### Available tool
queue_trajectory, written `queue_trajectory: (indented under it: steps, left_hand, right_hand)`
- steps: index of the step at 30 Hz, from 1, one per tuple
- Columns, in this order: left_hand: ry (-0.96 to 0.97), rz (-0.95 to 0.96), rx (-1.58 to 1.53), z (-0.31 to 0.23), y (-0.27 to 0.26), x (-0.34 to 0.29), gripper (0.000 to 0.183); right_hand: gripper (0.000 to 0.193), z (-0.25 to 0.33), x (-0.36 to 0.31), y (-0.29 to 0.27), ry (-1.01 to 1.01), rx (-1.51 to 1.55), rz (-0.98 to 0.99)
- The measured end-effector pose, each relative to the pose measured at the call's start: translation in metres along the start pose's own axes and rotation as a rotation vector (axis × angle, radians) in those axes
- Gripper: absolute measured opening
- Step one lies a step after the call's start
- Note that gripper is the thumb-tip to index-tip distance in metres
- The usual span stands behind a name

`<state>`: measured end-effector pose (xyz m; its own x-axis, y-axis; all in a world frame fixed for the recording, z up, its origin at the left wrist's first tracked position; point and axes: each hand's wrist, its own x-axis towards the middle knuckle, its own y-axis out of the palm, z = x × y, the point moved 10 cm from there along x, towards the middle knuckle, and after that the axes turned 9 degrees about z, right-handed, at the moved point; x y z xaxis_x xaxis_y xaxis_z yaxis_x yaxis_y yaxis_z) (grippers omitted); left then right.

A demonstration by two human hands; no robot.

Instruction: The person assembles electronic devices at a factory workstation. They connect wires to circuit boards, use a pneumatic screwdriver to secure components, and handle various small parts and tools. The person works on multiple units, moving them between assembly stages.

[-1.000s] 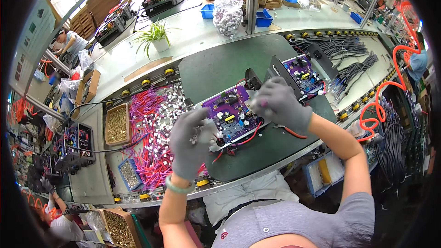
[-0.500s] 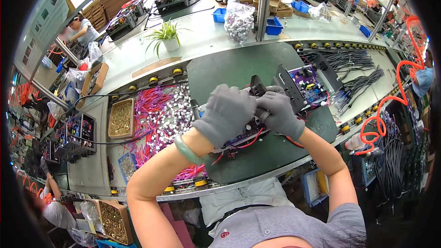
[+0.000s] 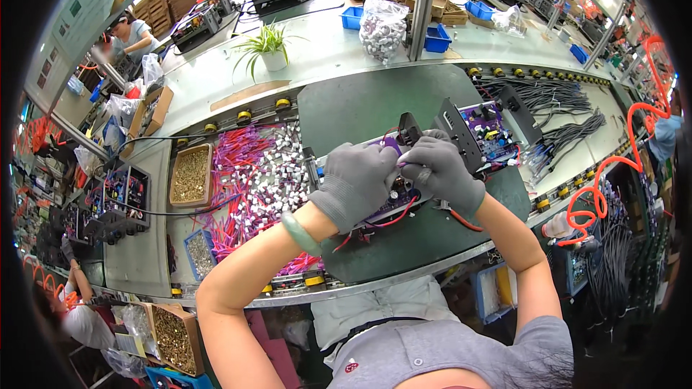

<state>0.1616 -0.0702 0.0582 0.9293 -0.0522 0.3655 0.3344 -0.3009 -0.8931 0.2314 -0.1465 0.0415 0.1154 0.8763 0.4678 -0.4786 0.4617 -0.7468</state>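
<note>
My left hand (image 3: pixel 360 179), in a grey glove, and my gloved right hand (image 3: pixel 441 173) meet over an open device's circuit board (image 3: pixel 396 205). Both have their fingers pinched together, fingertip to fingertip. Something small and whitish shows between them, too small and covered to name. Much of the board lies hidden under my hands; red wires (image 3: pixel 396 220) loop from its near side. A black upright part (image 3: pixel 409 128) stands just beyond my fingers. Right of my right hand is a second purple circuit board (image 3: pixel 490 133) between black metal panels (image 3: pixel 455 133).
Left of the board lies a heap of pink-red wires with white connectors (image 3: pixel 277 166), beside a box of small brass-coloured parts (image 3: pixel 191 176). Black cables (image 3: pixel 566 126) are piled at right. A coiled orange hose (image 3: pixel 598 191) hangs at right. A potted plant (image 3: pixel 274 60) stands behind.
Both hands have come down slightly and turned, the left one flatter over the board. The fingertips now meet with a whitish bit showing between them. The view has shifted slightly.
</note>
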Motion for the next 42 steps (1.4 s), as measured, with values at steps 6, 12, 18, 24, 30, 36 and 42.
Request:
queue_trajectory:
  steps: [6,12,18,24,30,36,42]
  left_hand:
    - [-0.219,0.361,-0.147,0.01,0.038,0.008,0.021]
    - [-0.212,0.154,0.065,0.037,-0.009,-0.007,0.025]
    - [-0.352,-0.015,-0.026,0.09,-0.012,-0.053,0.022]
    - [-0.426,-0.118,-0.329,0.104,-0.005,-0.065,0.018]
    - [-0.379,-0.201,-0.375,0.1,-0.006,-0.066,0.015]
    - [-0.347,-0.148,-0.356,0.102,-0.001,-0.063,0.023]
    - [-0.422,-0.042,-0.209,0.106,-0.003,-0.07,0.021]
  right_hand:
    - [0.01,-0.006,-0.009,-0.002,0.045,0.046,-0.057]
    - [0.007,0.017,0.019,0.021,-0.101,-0.423,0.273]
    - [0.011,0.004,0.035,0.056,-0.092,-0.479,0.596]
    - [0.014,0.009,0.033,0.042,-0.085,-0.326,0.452]
    - [0.008,0.008,0.033,0.063,-0.113,-0.371,0.638]
    - [0.004,0.002,0.04,0.069,-0.027,-0.401,0.728]
    - [0.009,0.065,0.021,0.035,-0.275,-0.45,0.287]
